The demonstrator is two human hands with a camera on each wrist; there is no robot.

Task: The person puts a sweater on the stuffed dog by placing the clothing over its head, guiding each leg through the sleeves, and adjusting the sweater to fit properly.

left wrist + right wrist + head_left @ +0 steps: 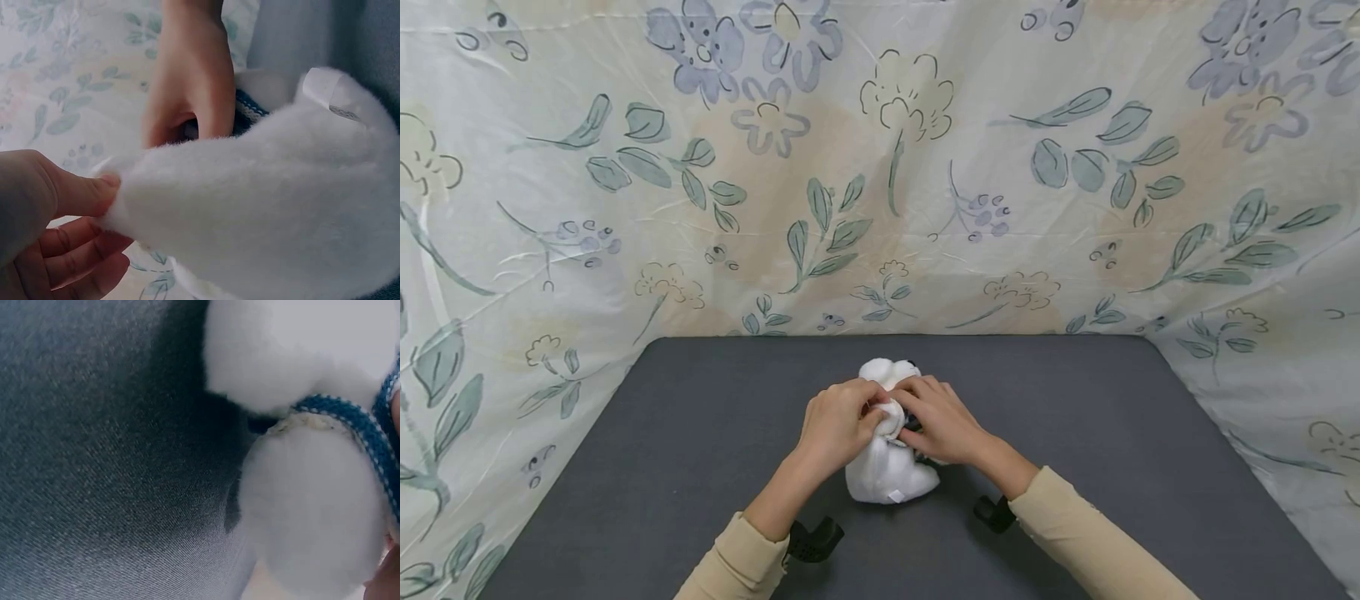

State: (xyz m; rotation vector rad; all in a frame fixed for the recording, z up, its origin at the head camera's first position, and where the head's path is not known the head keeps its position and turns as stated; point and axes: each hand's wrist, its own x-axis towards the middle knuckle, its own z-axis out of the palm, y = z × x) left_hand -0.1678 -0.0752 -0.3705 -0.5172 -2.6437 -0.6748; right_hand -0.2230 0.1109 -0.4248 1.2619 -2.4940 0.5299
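Observation:
A white plush toy [887, 475] lies on its front or side in the middle of the table, with a sewn-in label [322, 87] on its lower end. My left hand [838, 421] pinches a furry white limb of it between thumb and index finger; the other fingers curl loosely below. Opposite, my right hand [943, 421] has its thumb and fingers bent around a dark blue knitted garment [250, 109] on the toy. In the right wrist view, the garment's blue edge [340, 406] with white stitches rings a rounded white limb [312, 506]. Fingertips show at the right border.
The toy rests on a dark grey table [715, 433]. A floral cloth [925, 167] hangs behind the table and along its sides. Black wrist devices [815, 539] sit under both forearms, near the beige sleeves [737, 558].

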